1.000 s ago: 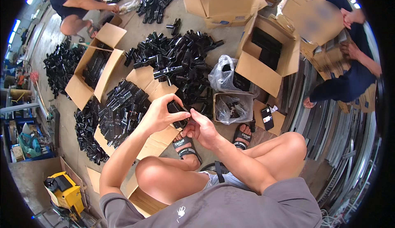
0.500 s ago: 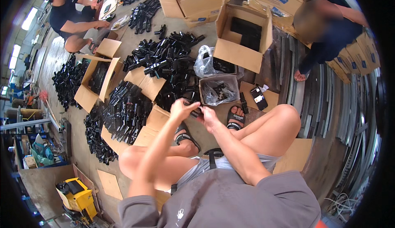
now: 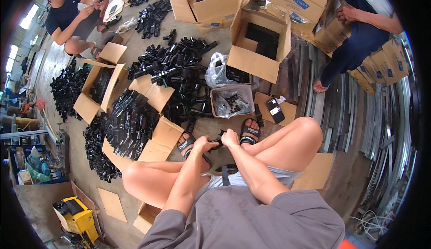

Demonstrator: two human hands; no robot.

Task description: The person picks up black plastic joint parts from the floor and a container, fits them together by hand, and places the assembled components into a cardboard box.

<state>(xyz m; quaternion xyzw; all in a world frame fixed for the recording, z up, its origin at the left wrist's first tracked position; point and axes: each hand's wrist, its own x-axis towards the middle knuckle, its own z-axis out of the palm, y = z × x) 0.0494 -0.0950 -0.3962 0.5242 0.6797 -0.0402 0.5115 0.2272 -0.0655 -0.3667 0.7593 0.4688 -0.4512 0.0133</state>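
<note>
Concrete floor (image 3: 183, 31) bears open cartons (image 3: 253, 63) holding black parts (image 3: 258, 37).

A yellow machine (image 3: 81, 216) sits lower left. Metal strips (image 3: 355, 122) line the right; a phone (image 3: 275, 111) lies right of centre.

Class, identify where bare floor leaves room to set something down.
Bare floor lies between the plastic-lined box and the hands, and between the central black heap and the top open carton. Crowded: around the left open carton, with black heaps on either side.
</note>
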